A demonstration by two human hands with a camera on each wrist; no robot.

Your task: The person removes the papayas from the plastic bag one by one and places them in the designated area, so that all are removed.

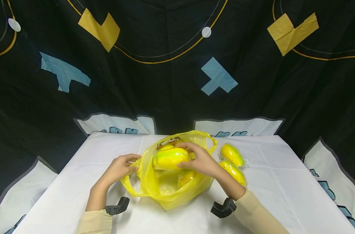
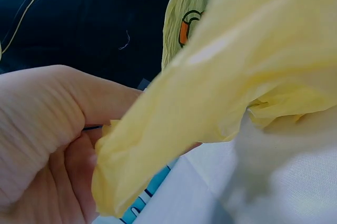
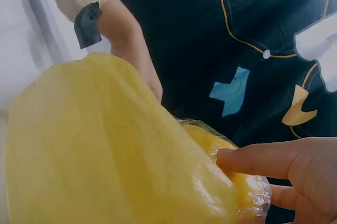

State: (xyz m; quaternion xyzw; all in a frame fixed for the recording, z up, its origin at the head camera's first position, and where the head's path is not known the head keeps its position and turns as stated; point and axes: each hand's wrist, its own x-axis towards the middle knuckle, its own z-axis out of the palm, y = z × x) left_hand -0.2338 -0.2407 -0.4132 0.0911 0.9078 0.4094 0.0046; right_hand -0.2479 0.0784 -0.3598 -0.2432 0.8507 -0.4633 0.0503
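A yellow plastic bag (image 1: 177, 199) stands on the white table with its mouth spread upward. My left hand (image 1: 121, 167) holds the bag's left edge by a handle; in the left wrist view, part of the bag hides the fingertips. At the bag's mouth my right hand (image 1: 199, 159) grips a yellow-green mango (image 1: 170, 158) in clear wrap, thumb on the near side and fingers over the top. Beneath it lies another wrapped mango (image 1: 187, 177) inside the bag. The right wrist view shows the gripped mango (image 3: 202, 135) partly behind the bag wall.
Two more wrapped mangoes, an upper one (image 1: 232, 155) and a lower one (image 1: 233, 172), lie on the white table (image 1: 271, 195) right of the bag, close to my right forearm. A black patterned cloth (image 1: 165, 91) hangs behind the table.
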